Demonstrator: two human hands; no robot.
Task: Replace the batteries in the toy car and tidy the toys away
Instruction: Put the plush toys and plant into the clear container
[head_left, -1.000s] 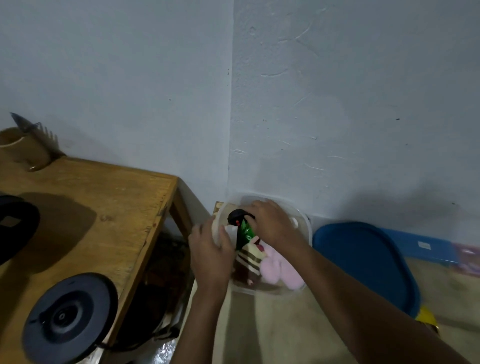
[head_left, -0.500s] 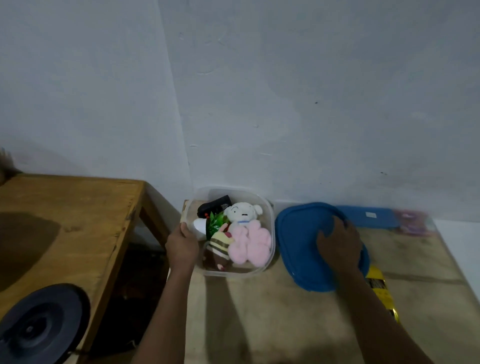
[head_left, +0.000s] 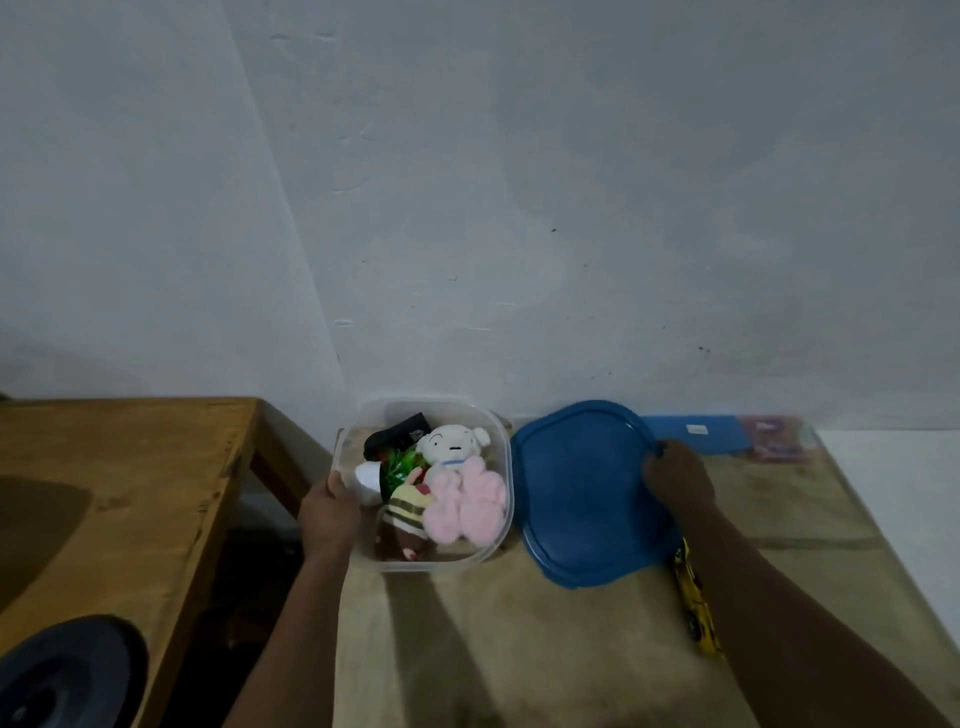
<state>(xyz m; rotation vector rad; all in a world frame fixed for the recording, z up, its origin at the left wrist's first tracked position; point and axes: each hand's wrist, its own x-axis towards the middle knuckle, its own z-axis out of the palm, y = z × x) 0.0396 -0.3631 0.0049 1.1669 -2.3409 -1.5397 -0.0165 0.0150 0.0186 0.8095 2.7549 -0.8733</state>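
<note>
- Clear plastic tub (head_left: 434, 565) stands uncovered on the tan bench (head_left: 519, 649) at centre frame, close against the wall.
- Contents noted: a white-headed doll (head_left: 448, 444), a pink plush (head_left: 467, 506), a striped plush (head_left: 408, 514), and a black item and a green item behind them, too crowded to identify. Soft toys are judged stowed.
- Blue lid (head_left: 582, 493) lies flat on the bench just right of the tub, with its near edge touching or nearly touching the tub wall. It is not yet fitted.
- Left hand (head_left: 330, 512) grips the tub's left wall, fingers curled around the rim, steadying it.
- Right hand (head_left: 675, 478) holds the lid's far right edge, fingers hooked over the rim. Judged ready to lift the lid across.
- Yellow toy car (head_left: 693, 613) lies on the bench at lower right, outside the tub and partly hidden by the right forearm.
- Battery state cannot be told: no compartment or cells are visible.
- Outstanding, by judgement: the car remains to be put away and the tub closed. Closing it now would leave the car out.
</note>
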